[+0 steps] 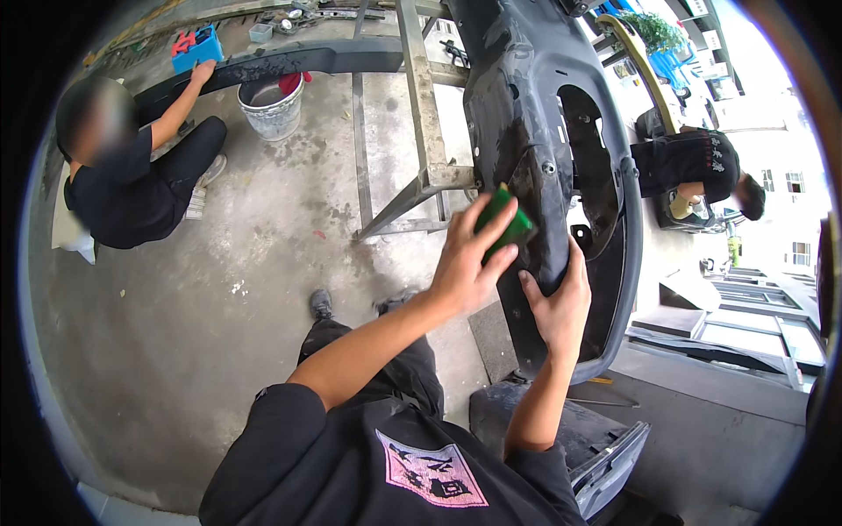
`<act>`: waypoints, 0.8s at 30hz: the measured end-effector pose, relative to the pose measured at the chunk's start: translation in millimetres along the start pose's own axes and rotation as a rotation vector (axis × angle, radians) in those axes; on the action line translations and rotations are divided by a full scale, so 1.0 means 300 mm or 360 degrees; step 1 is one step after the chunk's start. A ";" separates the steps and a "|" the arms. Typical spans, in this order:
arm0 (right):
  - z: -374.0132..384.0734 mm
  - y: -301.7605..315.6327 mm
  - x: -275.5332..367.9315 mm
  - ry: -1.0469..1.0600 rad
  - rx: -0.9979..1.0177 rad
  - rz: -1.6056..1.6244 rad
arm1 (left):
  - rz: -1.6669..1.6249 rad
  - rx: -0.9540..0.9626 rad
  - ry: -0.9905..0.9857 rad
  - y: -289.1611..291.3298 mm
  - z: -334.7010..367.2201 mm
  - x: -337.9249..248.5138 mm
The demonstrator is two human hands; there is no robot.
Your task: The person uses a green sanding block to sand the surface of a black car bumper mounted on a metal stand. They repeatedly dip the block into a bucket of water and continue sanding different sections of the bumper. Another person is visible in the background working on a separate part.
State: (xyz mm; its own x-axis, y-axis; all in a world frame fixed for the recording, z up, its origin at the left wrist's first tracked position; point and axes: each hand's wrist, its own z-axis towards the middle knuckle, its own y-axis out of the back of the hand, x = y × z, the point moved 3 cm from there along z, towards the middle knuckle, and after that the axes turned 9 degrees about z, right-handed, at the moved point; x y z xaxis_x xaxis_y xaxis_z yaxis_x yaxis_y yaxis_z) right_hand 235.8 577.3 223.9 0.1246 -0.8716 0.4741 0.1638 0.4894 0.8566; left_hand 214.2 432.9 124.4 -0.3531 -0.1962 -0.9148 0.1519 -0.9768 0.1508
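A dark grey car bumper [526,79] stretches from the top of the view down to the right of my body, with pale scuffs and a wet-looking dark patch on its surface. My left hand [469,263] is closed around a green block [509,230], probably a sanding block, and holds it against the bumper's ridge. The block is slightly blurred, and its working face is hidden. Lower on the same ridge, my right hand [560,307] grips the bumper, thumb on the near side and fingers on the far side.
A metal stand [421,114] supports the bumper. At left a co-worker [132,175] crouches by another long dark panel [263,66], near a bucket [270,110] and a blue box [197,50]. Another person [693,167] stands beyond the bumper. A dark bin [561,438] sits by my right arm.
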 end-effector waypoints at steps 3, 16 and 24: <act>0.004 0.007 0.027 -0.0071 0.0017 0.0001 | -0.0125 -0.0075 0.0022 0.022 0.065 0.020; 0.009 -0.001 0.012 0.0025 0.0052 0.0005 | -0.0041 -0.0004 -0.0096 -0.007 -0.022 0.029; 0.012 -0.003 0.012 -0.0080 0.0059 0.0017 | -0.0389 -0.0088 -0.0048 0.054 0.034 0.102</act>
State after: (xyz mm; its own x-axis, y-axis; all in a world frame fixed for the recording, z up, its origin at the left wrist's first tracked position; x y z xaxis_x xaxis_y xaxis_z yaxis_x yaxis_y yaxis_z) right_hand 232.5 573.6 225.5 0.0765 -0.8672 0.4920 0.1265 0.4979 0.8579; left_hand 196.4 410.1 102.7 -0.4127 0.0423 -0.9099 0.1085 -0.9895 -0.0952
